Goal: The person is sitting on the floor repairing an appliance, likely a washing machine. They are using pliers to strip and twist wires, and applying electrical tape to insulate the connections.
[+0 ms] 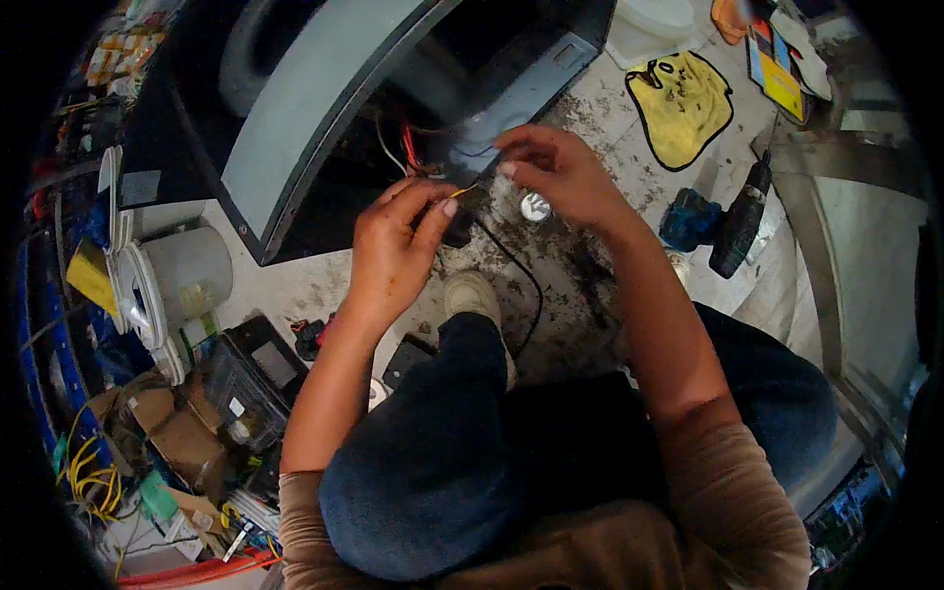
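Head view, yellow wire (465,191), thin, slanting

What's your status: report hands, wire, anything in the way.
Left hand pinching yellow wire. Right hand close by, grip unclear. Nothing seen blocking the hands; black cable curves along floor below.

Round pale disc (535,206): a dark mark on its face, near my right hand (565,177); I can't make out what it says.
Dark cabinet (192,162): a grey rectangular label (141,187) on its side, unreadable to me.
Pale bucket (187,256): a printed patch (197,298) on its wall, blurred.
Black case (258,341): a pale sticker (276,364), too small for me to read.
Multicoloured packet (779,77): yellow, blue and red, wording illegible.
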Motion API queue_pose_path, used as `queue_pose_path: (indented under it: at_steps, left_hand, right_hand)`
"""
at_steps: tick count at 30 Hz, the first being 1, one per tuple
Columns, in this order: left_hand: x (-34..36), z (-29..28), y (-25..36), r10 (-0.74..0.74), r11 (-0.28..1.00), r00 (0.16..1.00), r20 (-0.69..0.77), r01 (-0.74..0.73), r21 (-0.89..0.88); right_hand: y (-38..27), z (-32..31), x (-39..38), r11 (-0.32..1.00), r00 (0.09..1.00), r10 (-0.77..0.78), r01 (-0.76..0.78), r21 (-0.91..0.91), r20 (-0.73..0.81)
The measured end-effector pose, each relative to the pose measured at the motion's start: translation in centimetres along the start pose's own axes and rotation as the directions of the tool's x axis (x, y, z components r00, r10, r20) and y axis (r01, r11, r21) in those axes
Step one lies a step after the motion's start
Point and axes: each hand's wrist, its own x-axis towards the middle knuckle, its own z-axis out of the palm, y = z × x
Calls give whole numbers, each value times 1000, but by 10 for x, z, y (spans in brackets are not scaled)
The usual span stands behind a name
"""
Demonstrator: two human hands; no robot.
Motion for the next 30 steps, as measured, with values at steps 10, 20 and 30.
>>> queue_pose_path:
  at_steps: [10, 20, 30]
  left_hand:
    - [-2, -1, 0, -73, 997, 995, 61, 72, 23]
    - [1, 0, -6, -104, 994, 988, 114, 108, -27]
    - [-3, 6, -17, -6, 996, 1000, 15, 7, -94]
  right_hand:
    - [164, -6, -35, 396, 948, 306, -210, -894, -87]
    - [200, 19, -22, 296, 952, 264, -235, -926, -158]
    - [115, 14, -13, 939, 771, 335, -225, 260, -541]
